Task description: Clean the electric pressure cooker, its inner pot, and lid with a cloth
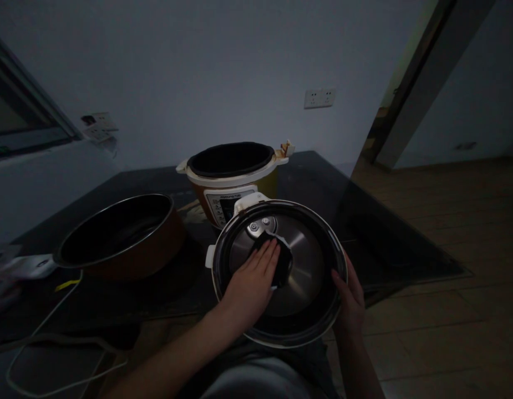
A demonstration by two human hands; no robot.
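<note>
A round cooker lid (pixel 310 260) is turned underside up over my lap, its metal inner plate showing. My left hand (pixel 250 285) lies flat on that plate, fingers together, pressing a dark cloth (pixel 281 263) against it. My right hand (pixel 351 302) grips the lid's right rim, fingers curled round the edge. Behind the lid stands the open orange-and-white pressure cooker (pixel 233 180) with its black pot inside.
A black inner pot with orange outside (pixel 118 235) sits on the dark low table (pixel 385 233) at left. A white cable (pixel 52 354) loops over the floor near left. Wall sockets (pixel 319 98) are on the back wall. Wooden floor spreads to the right.
</note>
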